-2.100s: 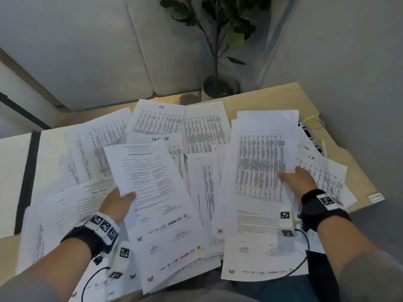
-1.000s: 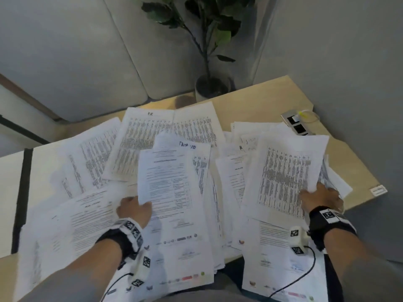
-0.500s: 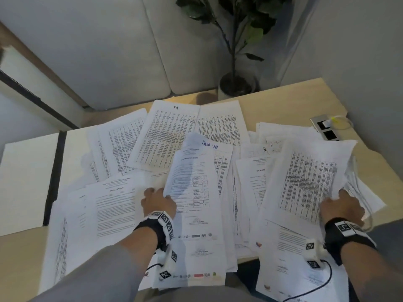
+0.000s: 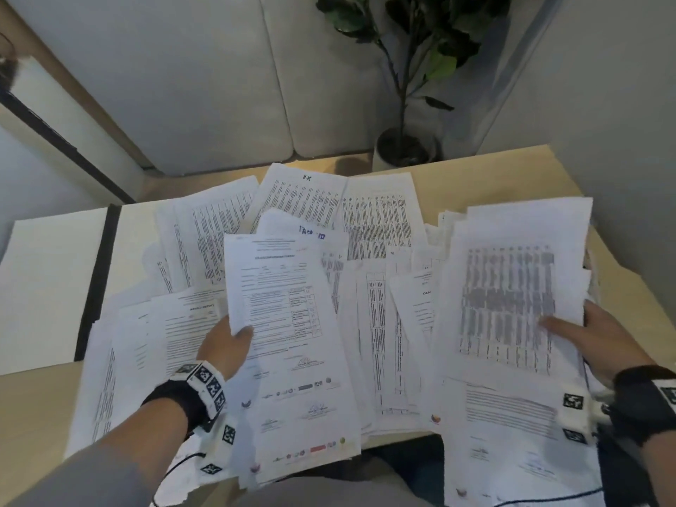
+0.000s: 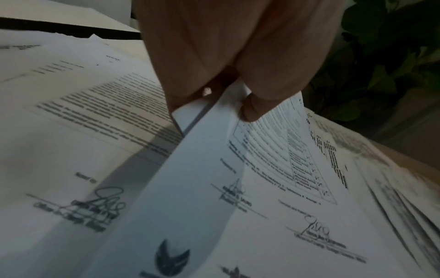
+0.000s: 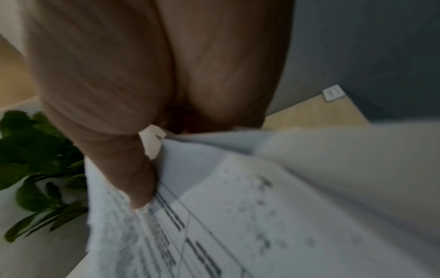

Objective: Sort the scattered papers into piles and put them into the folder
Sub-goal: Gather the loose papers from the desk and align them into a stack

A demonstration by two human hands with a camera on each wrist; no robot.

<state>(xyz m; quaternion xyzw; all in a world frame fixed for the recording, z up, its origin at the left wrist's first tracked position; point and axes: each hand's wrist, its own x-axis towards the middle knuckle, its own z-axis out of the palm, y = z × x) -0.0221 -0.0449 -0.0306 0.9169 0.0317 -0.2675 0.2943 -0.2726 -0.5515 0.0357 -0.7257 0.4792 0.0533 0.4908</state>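
Observation:
Printed papers lie scattered over a wooden desk (image 4: 475, 168). My left hand (image 4: 228, 342) pinches the left edge of a form stack (image 4: 278, 305), thumb on top, lifted off the sheets below; the left wrist view shows the same stack (image 5: 214, 150) held between thumb and fingers (image 5: 252, 109). My right hand (image 4: 589, 336) grips a table-printed stack (image 4: 512, 287) at its right edge, thumb (image 6: 140, 188) lying across the top sheet (image 6: 238, 206). An open white folder (image 4: 47, 287) with a black spine lies at the far left, partly under papers.
A potted plant (image 4: 406, 144) stands beyond the desk's far edge, by a padded grey wall. More table sheets (image 4: 311, 199) lie at the back middle. The desk's right corner (image 6: 316, 111) carries a small white label. Some papers overhang the near edge.
Both hands have lifted their stacks off the pile. The left stack has risen and turned upright; the right stack has risen and now hides the socket plate at the right.

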